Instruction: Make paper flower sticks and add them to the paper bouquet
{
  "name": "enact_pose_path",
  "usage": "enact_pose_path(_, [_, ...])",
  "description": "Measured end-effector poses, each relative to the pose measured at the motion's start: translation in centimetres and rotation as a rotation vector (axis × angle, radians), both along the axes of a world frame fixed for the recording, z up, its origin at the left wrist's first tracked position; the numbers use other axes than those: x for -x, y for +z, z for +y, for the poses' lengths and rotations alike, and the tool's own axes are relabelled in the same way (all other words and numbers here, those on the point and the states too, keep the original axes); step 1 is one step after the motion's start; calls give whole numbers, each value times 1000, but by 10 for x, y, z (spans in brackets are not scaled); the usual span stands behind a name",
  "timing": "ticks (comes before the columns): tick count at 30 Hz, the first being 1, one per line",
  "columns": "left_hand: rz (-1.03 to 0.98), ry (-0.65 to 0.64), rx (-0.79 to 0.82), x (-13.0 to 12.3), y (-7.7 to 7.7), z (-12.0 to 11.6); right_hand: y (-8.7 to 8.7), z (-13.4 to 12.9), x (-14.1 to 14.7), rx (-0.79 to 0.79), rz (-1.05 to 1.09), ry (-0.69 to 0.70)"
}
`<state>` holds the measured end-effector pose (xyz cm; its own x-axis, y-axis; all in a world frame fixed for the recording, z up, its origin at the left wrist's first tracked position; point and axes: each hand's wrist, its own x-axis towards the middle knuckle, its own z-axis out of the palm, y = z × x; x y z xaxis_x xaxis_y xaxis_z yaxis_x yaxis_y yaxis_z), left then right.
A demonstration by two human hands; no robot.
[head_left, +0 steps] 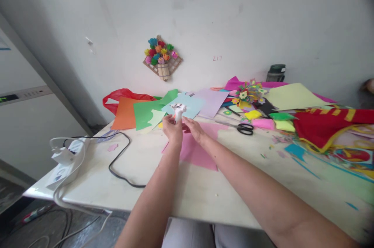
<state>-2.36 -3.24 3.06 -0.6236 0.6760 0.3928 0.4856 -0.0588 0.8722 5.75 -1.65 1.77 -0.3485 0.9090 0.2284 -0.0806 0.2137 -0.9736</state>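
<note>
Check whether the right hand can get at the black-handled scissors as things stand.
Probably yes: the scissors lie uncovered to the right of the right hand, with only flat pink paper and tabletop between. Whether that hand is gripping the white item is unclear.

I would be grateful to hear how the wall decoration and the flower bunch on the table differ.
The wall decoration hangs on the wall, while the flower bunch is among coloured paper on the table. The wall decoration has a diamond-shaped lattice backing; the flower bunch shows none. The wall decoration's blooms look rounded, the flower bunch's flatter. Both are multicoloured.
</note>
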Motion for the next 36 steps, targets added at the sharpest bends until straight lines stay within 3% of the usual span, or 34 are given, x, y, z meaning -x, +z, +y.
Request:
enact_pose_path(2, [40, -34, -16, -17, -3, -2, 0, 1, 3, 64, 149, 25])
enact_pose_path(4, [82, -85, -27, -28, -4, -4, 0, 5, 3, 110, 252, -55])
enact_pose_path(8, [175, -321, -34, -17, 2, -3, 3, 13, -9, 201, 402, -173])
enact_pose_path(10, [208, -276, -69, 5, 6, -3, 6, 15, -16, 237, 485, -183])
enact_pose_path(12, [212, -103, 53, 30, 8, -4, 8, 16, -20, 256, 515, -197])
enact_pose_path(15, [276, 28, 332, 60, 3, -7, 8, 13, -21, 280, 437, -225])
enact_pose_path(18, [310, -21, 445, 72, -8, -7, 6, 10, -20, 279, 323, -180])
enact_pose_path(26, [390, -111, 559, 72, -19, 2, -2, 12, -27, 279, 86, -105])
enact_pose_path(36, [481, -61, 547, 68, -23, 6, 1, 8, -31, 290, -141, -58])
